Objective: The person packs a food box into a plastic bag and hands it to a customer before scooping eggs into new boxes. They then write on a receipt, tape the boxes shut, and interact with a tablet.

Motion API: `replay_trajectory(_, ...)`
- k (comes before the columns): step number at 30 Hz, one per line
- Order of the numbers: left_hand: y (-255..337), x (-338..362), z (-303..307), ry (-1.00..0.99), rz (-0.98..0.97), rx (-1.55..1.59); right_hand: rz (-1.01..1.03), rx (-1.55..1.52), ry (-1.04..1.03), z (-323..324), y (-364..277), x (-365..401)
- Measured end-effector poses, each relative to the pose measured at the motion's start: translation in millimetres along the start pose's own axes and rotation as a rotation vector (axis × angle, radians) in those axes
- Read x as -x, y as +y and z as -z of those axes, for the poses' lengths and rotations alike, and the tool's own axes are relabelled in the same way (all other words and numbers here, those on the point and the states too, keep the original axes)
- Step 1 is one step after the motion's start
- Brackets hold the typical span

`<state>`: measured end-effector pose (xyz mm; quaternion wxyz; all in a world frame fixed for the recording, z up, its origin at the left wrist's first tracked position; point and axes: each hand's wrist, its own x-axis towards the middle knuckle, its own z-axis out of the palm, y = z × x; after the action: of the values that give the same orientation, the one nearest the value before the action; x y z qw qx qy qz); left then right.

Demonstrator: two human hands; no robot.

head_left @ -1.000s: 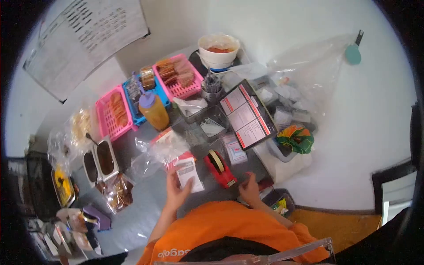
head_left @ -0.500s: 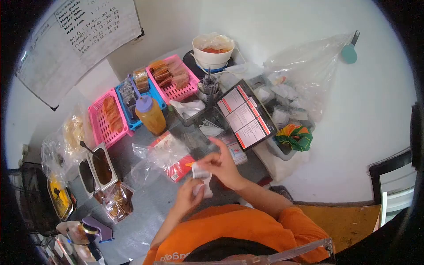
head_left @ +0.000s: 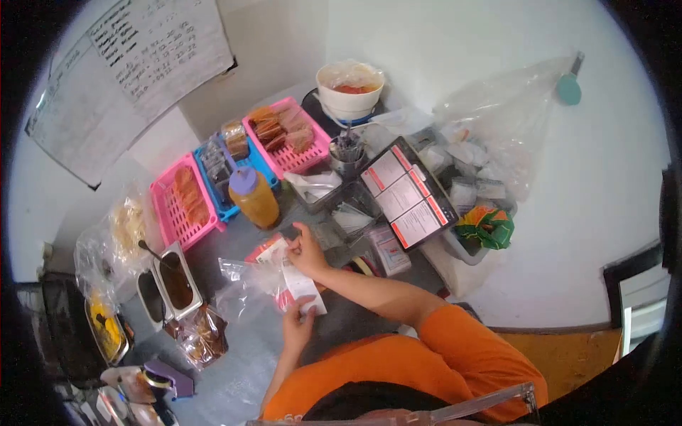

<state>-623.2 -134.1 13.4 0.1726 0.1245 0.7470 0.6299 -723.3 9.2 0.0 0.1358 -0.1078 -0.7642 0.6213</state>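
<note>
A white paper slip, like a receipt (head_left: 304, 285), is stretched lengthwise between my two hands. My left hand (head_left: 297, 325) pinches its near end, fingers closed on the edge. Higher up, my right hand (head_left: 307, 255) has its fingers closed at the far end, by the top of the slip. Just left of the slip lies a clear plastic bag (head_left: 245, 287), crumpled over the table. Partly under the bag and my right hand is a red and white packet (head_left: 263, 248), mostly covered.
A tablet (head_left: 410, 193) stands behind my right forearm. Pink baskets (head_left: 186, 234) of packed food, a sauce bottle (head_left: 254, 202) and metal sauce containers (head_left: 181, 284) line the left and back. A grey bin (head_left: 472, 248) of packets sits at right, a white bucket (head_left: 348, 103) behind.
The slip was bunched up between my hands and is now drawn out long. My right hand has moved left and away from me, over the packet; the view has shifted slightly.
</note>
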Motion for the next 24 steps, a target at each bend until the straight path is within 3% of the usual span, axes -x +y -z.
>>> replay_trajectory(2,8.4,21.5,12.6,-0.063,0.193,0.061,0.047,0.003,-0.042,-11.7,8.2,32.4)
replay_trajectory(3,11.6,34.5,17.1,-0.058,0.134,-0.065,0.036,-0.054,-0.057,-12.3,4.8,49.5)
replay_trajectory(6,7.1,71.3,19.6,-0.052,0.066,-0.003,-0.015,-0.142,-0.124,-3.4,-14.4,67.2)
replay_trajectory(8,10.6,83.4,15.4,-0.040,0.107,0.004,-0.056,-0.168,-0.172,-2.6,-35.4,56.7)
replay_trajectory(10,14.0,84.6,8.9,-0.020,0.121,-0.019,0.115,0.024,-0.192,-9.0,-54.5,31.4)
replay_trajectory(11,5.8,83.8,3.8,0.009,0.245,0.085,0.113,0.017,-0.208,-15.7,-53.9,21.7)
replay_trajectory(14,3.0,68.6,0.7,0.051,0.153,0.033,0.044,0.116,-0.305,-38.8,-17.7,-0.1)
replay_trajectory(17,1.6,66.1,1.2,0.044,0.106,-0.006,-0.373,0.140,-0.478,-52.3,21.3,-23.0)
replay_trajectory(22,-0.9,69.3,-1.3,0.095,0.006,-0.058,-0.338,0.436,-0.501,-66.3,-5.0,-31.0)
replay_trajectory(24,-11.3,73.4,-2.3,0.104,-0.001,0.061,-0.350,0.535,-0.528,-65.7,-2.2,-30.6)
